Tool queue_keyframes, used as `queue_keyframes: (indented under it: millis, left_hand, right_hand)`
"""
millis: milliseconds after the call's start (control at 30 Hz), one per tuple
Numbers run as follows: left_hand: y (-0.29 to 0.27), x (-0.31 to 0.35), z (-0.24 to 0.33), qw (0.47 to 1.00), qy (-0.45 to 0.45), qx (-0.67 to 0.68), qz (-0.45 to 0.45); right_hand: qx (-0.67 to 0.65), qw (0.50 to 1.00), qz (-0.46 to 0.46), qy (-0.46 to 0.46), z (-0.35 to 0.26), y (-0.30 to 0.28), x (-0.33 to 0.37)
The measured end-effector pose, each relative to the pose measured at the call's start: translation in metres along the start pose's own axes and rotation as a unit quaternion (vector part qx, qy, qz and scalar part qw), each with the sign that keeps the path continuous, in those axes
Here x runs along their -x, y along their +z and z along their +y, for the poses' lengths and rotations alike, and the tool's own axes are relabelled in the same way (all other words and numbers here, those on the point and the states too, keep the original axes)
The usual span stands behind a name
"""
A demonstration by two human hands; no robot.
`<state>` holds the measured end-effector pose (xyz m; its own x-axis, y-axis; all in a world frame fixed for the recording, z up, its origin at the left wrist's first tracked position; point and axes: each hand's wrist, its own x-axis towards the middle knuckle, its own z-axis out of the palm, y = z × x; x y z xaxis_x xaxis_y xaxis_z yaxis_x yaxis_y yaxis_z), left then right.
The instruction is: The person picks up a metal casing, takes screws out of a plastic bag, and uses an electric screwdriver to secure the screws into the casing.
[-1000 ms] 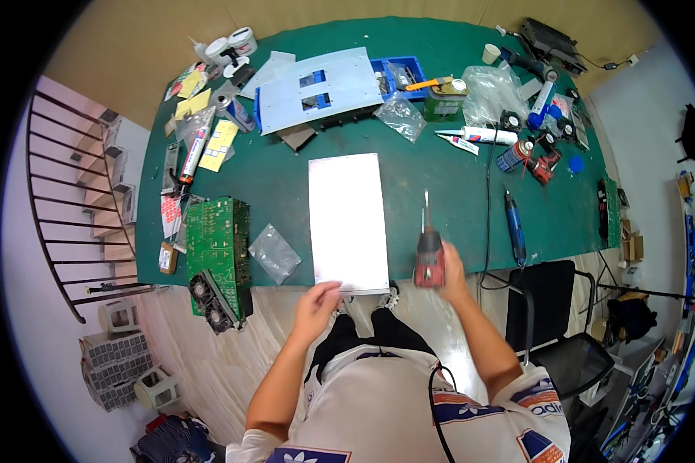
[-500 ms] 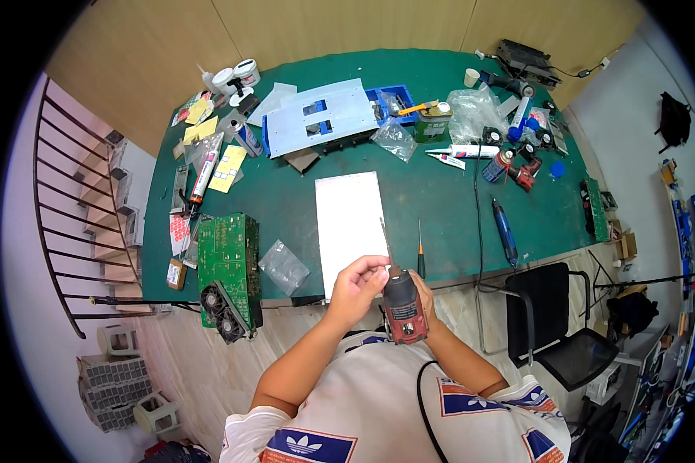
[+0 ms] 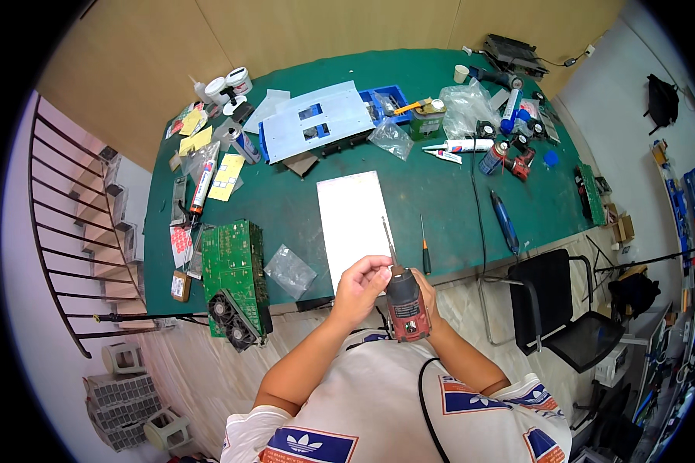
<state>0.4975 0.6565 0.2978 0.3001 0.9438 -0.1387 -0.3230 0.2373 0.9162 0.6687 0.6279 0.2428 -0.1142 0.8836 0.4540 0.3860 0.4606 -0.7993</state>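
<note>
My right hand [image 3: 430, 301] is wrapped round a red and black power drill [image 3: 407, 302], held in front of my body with a long thin bit [image 3: 388, 238] pointing away from me. Beside the base of the bit, my left hand [image 3: 361, 292] has thumb and fingers pinched together; what sits between the fingertips is too small to make out. Under the bit and beyond my left hand lies a white sheet [image 3: 351, 208] on the green table. To its right rests a thin screwdriver [image 3: 425, 251] with a dark and orange handle.
A green circuit board with fans [image 3: 234, 258] stands at the table's near left edge, beside a clear plastic bag [image 3: 291, 272]. Farther back lie a pale metal panel [image 3: 316, 123], a green can [image 3: 428, 121] and a blue pen-shaped tool [image 3: 504, 222]. A black chair [image 3: 544, 289] stands right.
The view has turned slightly, so the table and its things sit a little differently in the picture. Both hands and the drill keep nearly the same pose.
</note>
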Motion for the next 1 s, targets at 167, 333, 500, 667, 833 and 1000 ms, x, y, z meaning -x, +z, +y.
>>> queue_keyframes:
  millis: [167, 333, 500, 667, 833, 1000]
  left_hand:
    - [-0.009, 0.008, 0.001, 1.000, -0.009, 0.002, -0.020]
    - [-0.030, 0.018, -0.011, 0.997, -0.052, 0.012, -0.050]
    - [-0.052, 0.040, -0.041, 0.987, -0.116, 0.030, -0.105]
    - [-0.056, 0.066, -0.072, 0.973, -0.167, 0.065, -0.145]
    - [-0.057, 0.098, -0.090, 0.969, -0.199, 0.061, -0.137]
    - [-0.051, 0.127, -0.107, 0.972, -0.200, 0.059, -0.108]
  right_hand:
    - [-0.015, 0.999, 0.012, 0.031, -0.009, 0.013, 0.011]
    - [-0.017, 0.996, 0.020, 0.080, -0.015, 0.029, 0.037]
    - [0.012, 0.994, 0.019, 0.109, -0.027, 0.044, 0.081]
    - [-0.008, 0.973, 0.030, 0.230, -0.041, 0.056, 0.142]
    - [-0.016, 0.964, 0.014, 0.264, -0.049, 0.059, 0.178]
    - [-0.026, 0.971, -0.001, 0.237, -0.046, 0.056, 0.204]
